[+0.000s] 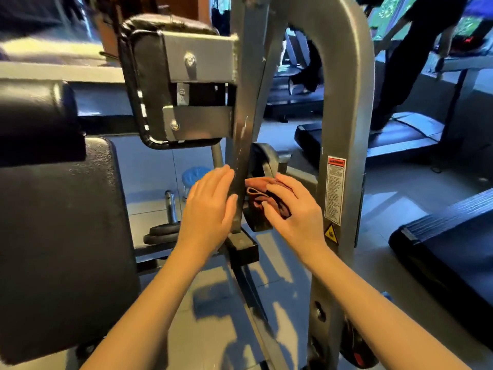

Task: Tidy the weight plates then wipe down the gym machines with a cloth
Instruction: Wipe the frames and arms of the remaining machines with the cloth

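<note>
Right hand (pixel 293 206) grips bunched red cloth (pixel 262 196) just right of grey machine upright (pixel 244 145), left hand (pixel 210 206) flat, fingers straight, touching upright's left side.

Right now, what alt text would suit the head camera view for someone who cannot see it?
A person's right hand holds a crumpled reddish-brown cloth against a scuffed grey metal upright of a gym machine, while the left hand rests open on its other side. Black weight plates sit stacked behind, and a black treadmill stands to the right.
</note>
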Available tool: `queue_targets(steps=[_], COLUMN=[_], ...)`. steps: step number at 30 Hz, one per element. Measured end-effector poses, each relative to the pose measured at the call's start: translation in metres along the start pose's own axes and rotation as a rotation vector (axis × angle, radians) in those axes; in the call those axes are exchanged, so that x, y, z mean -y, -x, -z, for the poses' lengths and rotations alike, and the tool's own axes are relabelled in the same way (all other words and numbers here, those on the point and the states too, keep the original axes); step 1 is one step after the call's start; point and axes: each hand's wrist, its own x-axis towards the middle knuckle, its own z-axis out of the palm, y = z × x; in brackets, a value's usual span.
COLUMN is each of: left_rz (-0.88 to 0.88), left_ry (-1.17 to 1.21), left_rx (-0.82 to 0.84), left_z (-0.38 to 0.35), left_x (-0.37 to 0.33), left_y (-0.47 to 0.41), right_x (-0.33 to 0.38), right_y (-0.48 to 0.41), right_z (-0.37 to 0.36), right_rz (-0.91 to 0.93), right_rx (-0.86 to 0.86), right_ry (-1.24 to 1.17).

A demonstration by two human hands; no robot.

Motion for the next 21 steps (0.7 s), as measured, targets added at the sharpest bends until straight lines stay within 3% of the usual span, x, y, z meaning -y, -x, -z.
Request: queue_targets(steps=[9,15,21], left_rz=[-0.221,-0.332,-0.357], left_ry=[-0.185,-0.384,-0.505], left_rx=[-0.261,-0.372,-0.351], left_z=[0.056,0.085,0.075], left_x=[0.021,0.036,0.067], left_y=[-0.088,-0.147,-0.175], right_x=[0.035,0.044,0.033], right_y=[-0.08,-0.137,-0.112], right_z=[-0.028,-0.046,-0.122], right_rz=[-0.1,-0.166,-0.319], right_rx=[-0.139,-0.408,-0.346], right_ry=[-0.095,-0.182,-0.06])
